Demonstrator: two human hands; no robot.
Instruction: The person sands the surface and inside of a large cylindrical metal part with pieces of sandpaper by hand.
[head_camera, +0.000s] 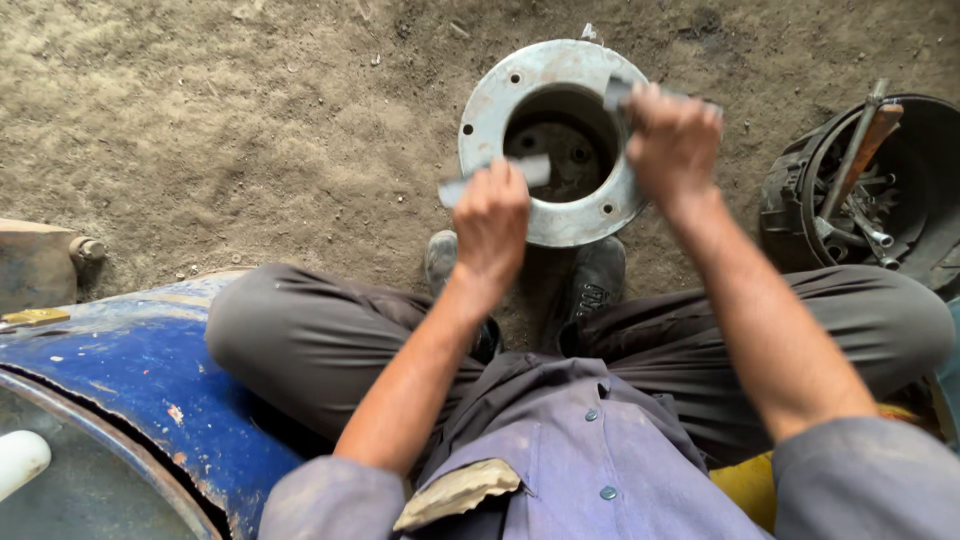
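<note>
My left hand (490, 215) is closed around a flat grey metal strip (530, 170) that sticks out to both sides of the fist. My right hand (672, 135) grips another grey piece (616, 92), seen at the top of the fist. Both hands hover just above a round grey metal housing with a wide bolt-holed flange (490, 95), which stands on the dirt floor in front of my shoes. The two hands are a little apart, one on each side of the housing's opening.
A blue metal drum (140, 370) lies at my left knee. At the right stands a black round tub (915, 130) holding tools with metal shafts and a wooden handle. Sandy dirt floor (230, 120) spreads all around.
</note>
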